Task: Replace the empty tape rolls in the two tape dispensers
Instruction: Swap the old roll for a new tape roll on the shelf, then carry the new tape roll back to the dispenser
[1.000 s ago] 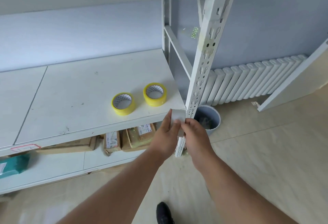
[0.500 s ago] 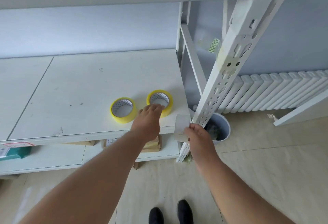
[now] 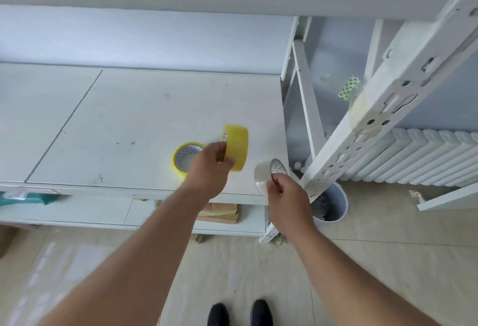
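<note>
We cannot see our left hand (image 3: 210, 168) fingertips behind the lifted yellow tape roll (image 3: 236, 150); it covers the near edge of the second roll (image 3: 184, 159). Boxes (image 3: 222, 212) below hide under the shelf's (image 3: 129, 124) front edge.

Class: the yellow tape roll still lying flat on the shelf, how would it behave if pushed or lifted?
Lying flat, the yellow tape roll would probably slide, not roll. Set on edge it could roll. It looks full, so likely rigid.

Two tape rolls (image 3: 236, 146) (image 3: 185, 158): yellow, cores printed with a dotted pattern. Empty roll (image 3: 269, 175): grey-white, dotted inside. Shelf (image 3: 129, 118): white. Bin (image 3: 336, 206): pale blue. Shoes (image 3: 239, 312): black.
</note>
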Demonstrator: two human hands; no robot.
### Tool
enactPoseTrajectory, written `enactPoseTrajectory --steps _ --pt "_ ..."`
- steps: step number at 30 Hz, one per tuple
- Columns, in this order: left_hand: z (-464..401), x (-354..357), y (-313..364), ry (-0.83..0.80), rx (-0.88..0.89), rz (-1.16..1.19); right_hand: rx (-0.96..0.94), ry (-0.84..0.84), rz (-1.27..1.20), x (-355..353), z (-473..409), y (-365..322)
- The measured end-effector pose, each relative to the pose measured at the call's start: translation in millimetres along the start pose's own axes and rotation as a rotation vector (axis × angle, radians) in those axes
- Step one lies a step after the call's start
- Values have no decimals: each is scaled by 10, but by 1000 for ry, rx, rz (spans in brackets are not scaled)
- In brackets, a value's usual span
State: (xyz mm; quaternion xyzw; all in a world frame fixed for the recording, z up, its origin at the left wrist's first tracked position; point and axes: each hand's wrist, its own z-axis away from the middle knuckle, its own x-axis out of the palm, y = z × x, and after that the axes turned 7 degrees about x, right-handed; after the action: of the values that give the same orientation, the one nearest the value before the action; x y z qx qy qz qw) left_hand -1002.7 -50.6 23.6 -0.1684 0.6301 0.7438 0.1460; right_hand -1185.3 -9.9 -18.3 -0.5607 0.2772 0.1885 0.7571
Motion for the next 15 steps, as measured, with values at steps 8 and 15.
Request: enactPoseTrajectory --steps 8,15 --pt "416 -184 -197 104 -68 316 -248 1 601 288 -418 -306" --pt "563 -234 -219 142 -111 347 -194 -138 596 366 -440 -160"
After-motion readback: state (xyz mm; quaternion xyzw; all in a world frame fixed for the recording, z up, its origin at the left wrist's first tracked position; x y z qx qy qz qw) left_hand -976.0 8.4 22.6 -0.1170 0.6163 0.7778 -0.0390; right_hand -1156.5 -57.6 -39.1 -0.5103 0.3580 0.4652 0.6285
